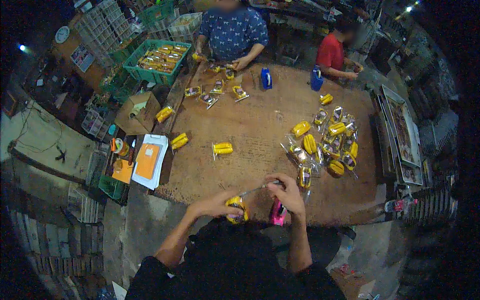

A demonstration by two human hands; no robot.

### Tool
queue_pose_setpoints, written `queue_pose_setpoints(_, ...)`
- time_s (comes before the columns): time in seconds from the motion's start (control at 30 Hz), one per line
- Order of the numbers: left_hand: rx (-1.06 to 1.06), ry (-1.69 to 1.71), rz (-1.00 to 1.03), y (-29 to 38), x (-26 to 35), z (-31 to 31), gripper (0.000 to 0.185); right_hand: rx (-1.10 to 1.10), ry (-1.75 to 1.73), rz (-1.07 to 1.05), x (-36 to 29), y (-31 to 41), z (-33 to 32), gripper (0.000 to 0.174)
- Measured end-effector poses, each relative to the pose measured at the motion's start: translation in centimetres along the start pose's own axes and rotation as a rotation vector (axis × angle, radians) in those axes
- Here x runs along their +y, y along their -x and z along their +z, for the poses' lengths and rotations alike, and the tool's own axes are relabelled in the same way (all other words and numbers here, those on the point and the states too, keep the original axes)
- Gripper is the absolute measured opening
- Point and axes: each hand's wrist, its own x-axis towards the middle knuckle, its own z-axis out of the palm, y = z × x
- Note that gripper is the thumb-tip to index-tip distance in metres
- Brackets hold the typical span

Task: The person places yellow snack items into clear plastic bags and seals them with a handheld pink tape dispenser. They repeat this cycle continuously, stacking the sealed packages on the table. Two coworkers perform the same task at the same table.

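Observation:
At the near edge of the wooden table, my left hand holds a yellow packaged item with a dark, labelled face. My right hand grips a thin strip that runs toward the package; whether it is tape or the wrapper's end is not clear. Just below my right hand stands a pink tape dispenser. A pile of yellow items in clear wrappers lies to the right, one of them close to my right hand. Another wrapped yellow item lies left of centre.
Across the table, a person in a patterned blue shirt handles packages; a person in red works farther right. Two blue dispensers stand near them. A green crate, cardboard box and papers are left, metal trays right.

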Motion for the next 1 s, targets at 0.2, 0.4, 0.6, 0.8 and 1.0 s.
queue_pose_setpoints(0.2,-0.134,0.132,-0.127,0.0,-0.1,-1.0,0.057,0.094,-0.049,0.019,-0.5,-0.9,-3.0,0.018)
queue_pose_setpoints(0.4,-0.198,0.006,-0.142,0.7,-3.5,-3.8,0.06,0.797,-0.305,-0.205,4.7,0.2,-13.0,0.015)
queue_pose_setpoints(0.6,0.385,0.399,-0.372,-0.4,-10.7,-8.5,0.066,0.889,-0.493,-0.051,9.9,7.2,-18.3,0.023)
queue_pose_setpoints(0.8,1.197,0.997,-0.29,-2.6,-24.2,-8.9,0.065,0.908,-0.798,-0.015,11.9,12.3,-12.6,0.032)
queue_pose_setpoints(1.0,0.397,0.998,-0.541,-1.5,-34.6,2.8,0.042,1.006,-0.808,0.285,10.9,16.3,-5.0,0.014)
